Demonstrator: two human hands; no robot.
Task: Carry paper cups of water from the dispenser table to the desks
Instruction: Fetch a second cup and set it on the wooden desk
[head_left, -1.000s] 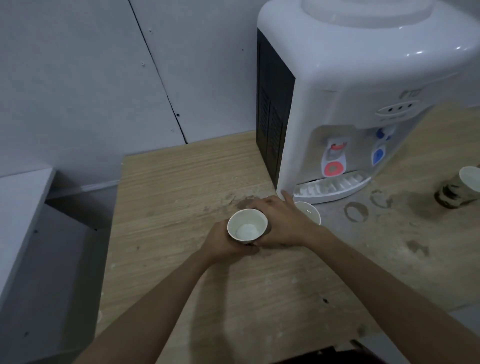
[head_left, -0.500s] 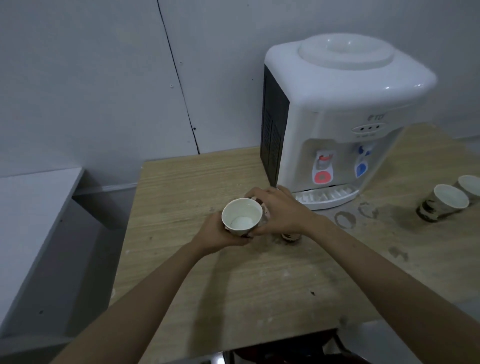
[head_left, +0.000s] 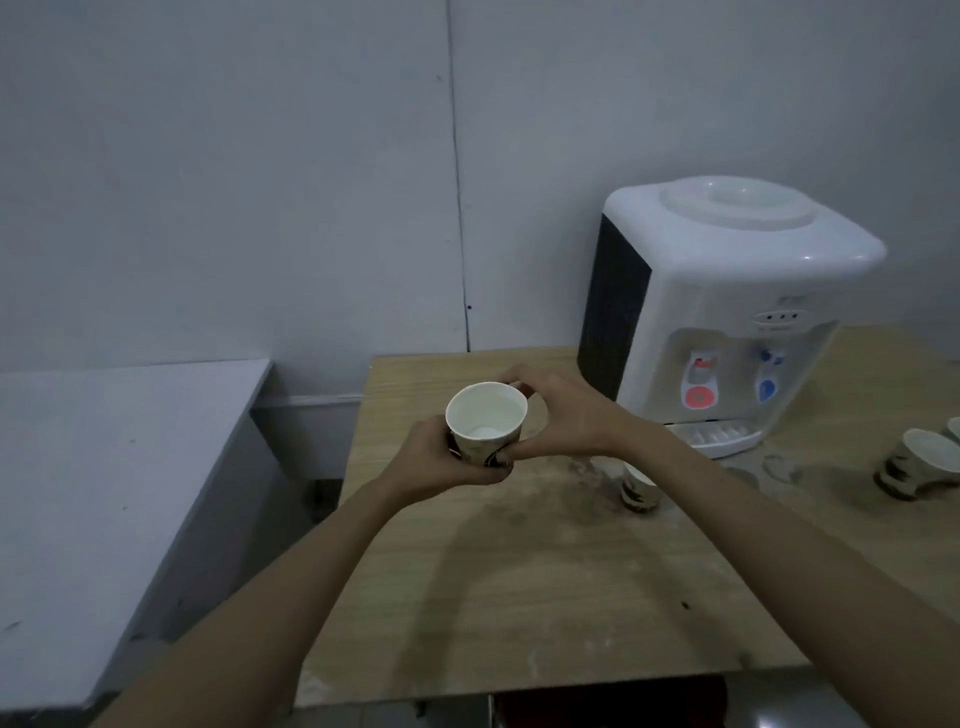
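Raised clear of dispenser table (head_left: 519, 597) since earlier frame: paper cup (head_left: 485, 423), left of dispenser (head_left: 727, 306), clasped by left hand (head_left: 447, 460), steadied by right hand (head_left: 566, 410). Carry step begun; level transport toward desks required next.

Single head-worn wide-angle view, pitched forward and down from standing height. Near: both forearms entering from the bottom edge. Mid: table (head_left: 519, 597) top. Far right: water dispenser (head_left: 727, 312) against the wall (head_left: 234, 182). Left: grey desk (head_left: 104, 467). Edges bend visibly.
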